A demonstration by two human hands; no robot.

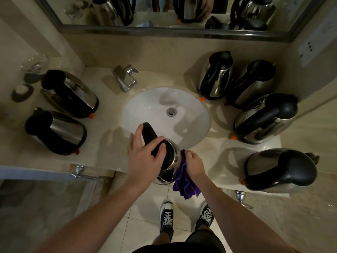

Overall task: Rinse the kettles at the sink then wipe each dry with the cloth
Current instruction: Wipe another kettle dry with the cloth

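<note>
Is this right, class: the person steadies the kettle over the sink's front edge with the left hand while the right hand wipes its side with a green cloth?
Not quite: the cloth is purple, not green, as the head view shows. The rest holds: the left hand steadies the kettle over the sink's front edge while the right hand wipes its side.

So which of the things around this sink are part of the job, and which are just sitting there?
Job:
held kettle
purple cloth
left hand
right hand
sink
tap
six kettles on the counter, e.g.

Lying about:
upturned glass
small dish
</note>
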